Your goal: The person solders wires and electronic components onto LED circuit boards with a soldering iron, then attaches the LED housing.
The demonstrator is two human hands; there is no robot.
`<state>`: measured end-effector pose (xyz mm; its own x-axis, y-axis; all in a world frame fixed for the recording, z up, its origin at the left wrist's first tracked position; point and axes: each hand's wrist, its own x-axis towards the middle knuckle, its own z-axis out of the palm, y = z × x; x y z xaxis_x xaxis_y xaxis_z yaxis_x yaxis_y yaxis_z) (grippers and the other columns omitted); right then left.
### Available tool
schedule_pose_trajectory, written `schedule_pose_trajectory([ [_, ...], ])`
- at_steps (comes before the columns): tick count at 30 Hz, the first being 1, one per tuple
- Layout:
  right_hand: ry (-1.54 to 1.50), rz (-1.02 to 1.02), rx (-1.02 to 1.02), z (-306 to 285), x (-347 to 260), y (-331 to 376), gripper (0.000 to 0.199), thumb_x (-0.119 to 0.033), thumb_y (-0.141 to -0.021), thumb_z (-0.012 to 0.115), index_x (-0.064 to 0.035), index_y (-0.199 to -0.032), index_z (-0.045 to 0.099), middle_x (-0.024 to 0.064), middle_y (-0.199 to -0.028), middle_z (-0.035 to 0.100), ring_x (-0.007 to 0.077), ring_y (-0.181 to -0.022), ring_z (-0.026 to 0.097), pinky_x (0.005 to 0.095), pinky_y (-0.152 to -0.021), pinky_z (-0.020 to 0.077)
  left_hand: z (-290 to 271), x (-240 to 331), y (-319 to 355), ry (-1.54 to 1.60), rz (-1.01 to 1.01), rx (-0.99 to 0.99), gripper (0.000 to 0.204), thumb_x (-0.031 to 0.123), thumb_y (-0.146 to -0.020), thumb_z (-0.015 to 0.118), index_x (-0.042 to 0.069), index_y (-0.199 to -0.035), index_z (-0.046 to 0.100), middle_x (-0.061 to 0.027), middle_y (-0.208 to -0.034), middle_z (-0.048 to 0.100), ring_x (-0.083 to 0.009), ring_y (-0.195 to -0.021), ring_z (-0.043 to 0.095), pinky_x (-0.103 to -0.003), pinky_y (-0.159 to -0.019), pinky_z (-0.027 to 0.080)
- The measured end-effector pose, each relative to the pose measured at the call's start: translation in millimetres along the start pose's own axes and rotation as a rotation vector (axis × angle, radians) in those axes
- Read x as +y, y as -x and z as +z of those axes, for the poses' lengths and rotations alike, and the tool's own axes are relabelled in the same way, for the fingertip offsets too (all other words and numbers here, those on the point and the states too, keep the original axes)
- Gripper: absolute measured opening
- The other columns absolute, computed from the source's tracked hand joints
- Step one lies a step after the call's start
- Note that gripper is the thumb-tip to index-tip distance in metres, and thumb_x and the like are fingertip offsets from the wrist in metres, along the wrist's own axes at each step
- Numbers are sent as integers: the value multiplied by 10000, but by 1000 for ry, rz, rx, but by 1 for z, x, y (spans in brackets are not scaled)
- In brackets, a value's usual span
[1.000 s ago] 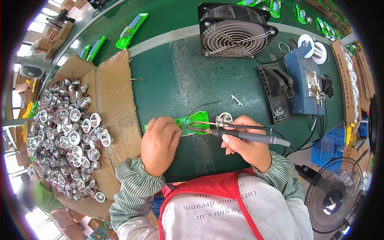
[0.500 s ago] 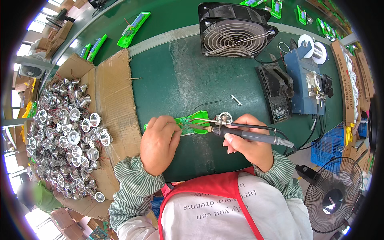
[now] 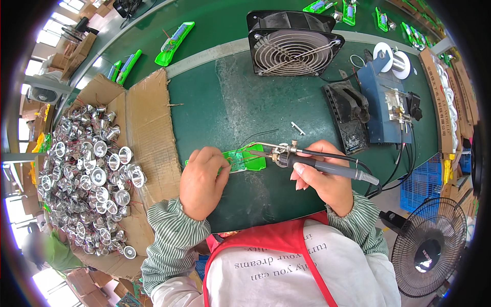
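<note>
A bright green plastic casing [image 3: 254,162] with a small circuit board [image 3: 237,160] in it lies on the bench before me. Over its left end is my left hand [image 3: 202,181], fingers curled and thumb brought in close; what the fingertips pinch is hidden. My right hand [image 3: 327,179] grips a grey soldering iron [image 3: 327,168] with a thin metal solder feed tube along it. The iron's tip points left, just above the casing's right part. Partly behind the iron sits a silvery reflector cup [image 3: 276,151]. Thin dark wires [image 3: 254,135] stick up past the casing's far side.
A cardboard box [image 3: 148,133] heaped with reflector cups [image 3: 97,176] stands left. Beyond are a black fan [image 3: 294,51] and several green casings [image 3: 175,43]. To the right are a black iron stand [image 3: 345,117], a blue solder feeder [image 3: 381,102] and a white pin [image 3: 297,128].
The soldering iron's tip has drawn back to the right and slightly up from the circuit board, uncovering more of it. My left hand stays nearly in place. The whole view has shifted slightly.
</note>
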<state>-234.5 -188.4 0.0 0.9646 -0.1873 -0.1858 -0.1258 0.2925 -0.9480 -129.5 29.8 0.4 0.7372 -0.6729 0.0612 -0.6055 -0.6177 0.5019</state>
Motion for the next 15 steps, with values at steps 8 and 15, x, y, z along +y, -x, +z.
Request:
schedule_pose_trajectory([
  [8, -2, -15, 0, -2, -1, 4, 166, -20, -797, 593, 43, -913, 492, 133, -718, 605, 119, -561, 573, 240, -504, 470, -1, -2, 1, -7, -31, 24, 246, 12, -682, 642, 11, -901, 528, -121, -901, 540, -280, -761, 537, -356, -676, 448],
  [15, -24, -16, 22, -5, -5, 3, 174, -17, -796, 594, 40, -923, 489, 138, -721, 606, 123, -557, 574, 238, -499, 461, -37, -21, 10, -161, -58, 54, 441, 69, -664, 669, 27, -1075, 515, -147, -990, 545, -338, -945, 508, -390, -798, 428],
])
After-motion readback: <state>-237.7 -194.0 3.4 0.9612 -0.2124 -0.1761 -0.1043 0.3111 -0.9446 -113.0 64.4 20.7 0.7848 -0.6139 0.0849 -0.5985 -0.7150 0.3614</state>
